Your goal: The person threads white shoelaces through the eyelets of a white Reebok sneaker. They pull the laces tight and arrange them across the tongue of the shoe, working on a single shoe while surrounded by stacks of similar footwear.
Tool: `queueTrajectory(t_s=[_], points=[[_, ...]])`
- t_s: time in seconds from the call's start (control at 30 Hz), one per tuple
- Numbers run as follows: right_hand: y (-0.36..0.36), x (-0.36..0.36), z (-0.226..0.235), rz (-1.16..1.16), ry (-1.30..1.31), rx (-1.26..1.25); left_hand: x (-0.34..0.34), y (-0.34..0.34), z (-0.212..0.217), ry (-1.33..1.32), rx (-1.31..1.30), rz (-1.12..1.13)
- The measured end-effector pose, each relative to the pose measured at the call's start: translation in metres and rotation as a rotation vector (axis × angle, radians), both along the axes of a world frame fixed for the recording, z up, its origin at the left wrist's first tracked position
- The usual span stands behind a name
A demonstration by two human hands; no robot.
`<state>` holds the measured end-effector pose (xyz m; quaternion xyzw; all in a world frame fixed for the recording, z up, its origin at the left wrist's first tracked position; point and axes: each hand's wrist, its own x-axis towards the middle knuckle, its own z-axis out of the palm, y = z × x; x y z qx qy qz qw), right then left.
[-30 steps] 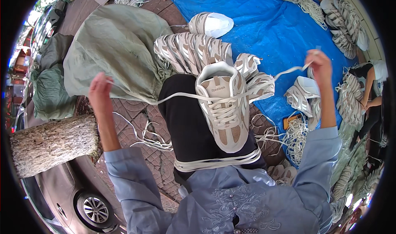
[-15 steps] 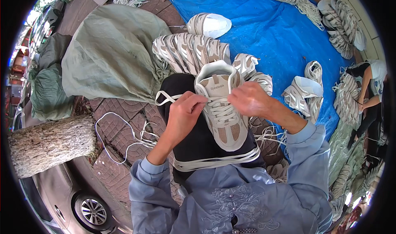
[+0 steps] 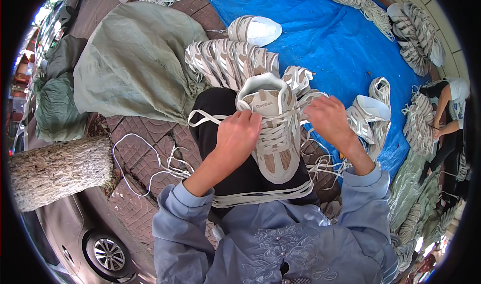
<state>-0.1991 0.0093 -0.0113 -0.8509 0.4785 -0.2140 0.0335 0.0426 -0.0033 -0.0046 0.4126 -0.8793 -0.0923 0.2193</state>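
A beige and white sneaker (image 3: 279,165) rests on my dark-trousered lap, toe toward me and its opening facing away. White laces cross its tongue in several rows. My left hand (image 3: 238,135) is closed at the upper left eyelets, pinching the shoelace (image 3: 289,114); a loop of lace sticks out left of it. Just right of the shoe, my right hand (image 3: 329,122) grips the same lace, which stretches between the two hands across the tongue. The fingertips partly hide the lace ends. A bundle of loose white laces (image 3: 265,198) lies over my thighs, below the toe.
Beyond my knees, a row of similar sneakers (image 3: 228,61) stands beside a grey-green sack (image 3: 138,63). A blue tarp (image 3: 345,38) holds more shoes. A tree trunk (image 3: 62,174) and a parked car (image 3: 80,234) are at left; another person (image 3: 448,103) handles shoes at far right.
My right hand has moved outward to the right, drawing the lace away from the shoe. My left hand has shifted slightly right, over the shoe's left edge.
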Motion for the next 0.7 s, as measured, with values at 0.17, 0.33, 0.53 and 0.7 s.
queueTrajectory(t_s=[0.17, 0.33, 0.53, 0.7], points=[[-0.001, 0.031, 0.015, 0.148, -0.078, -0.077, 0.002, -0.007, 0.0, 0.039, 0.128, 0.028], [-0.02, 0.049, 0.014, 0.319, 0.115, -0.188, 0.005, -0.012, 0.005, 0.044, 0.256, 0.051], [-0.02, 0.049, 0.02, 0.355, 0.173, -0.37, 0.014, -0.017, 0.004, 0.249, 0.45, 0.043], [-0.018, 0.055, -0.003, 0.119, -0.092, -0.538, 0.011, -0.01, 0.005, 0.165, 0.329, 0.04]])
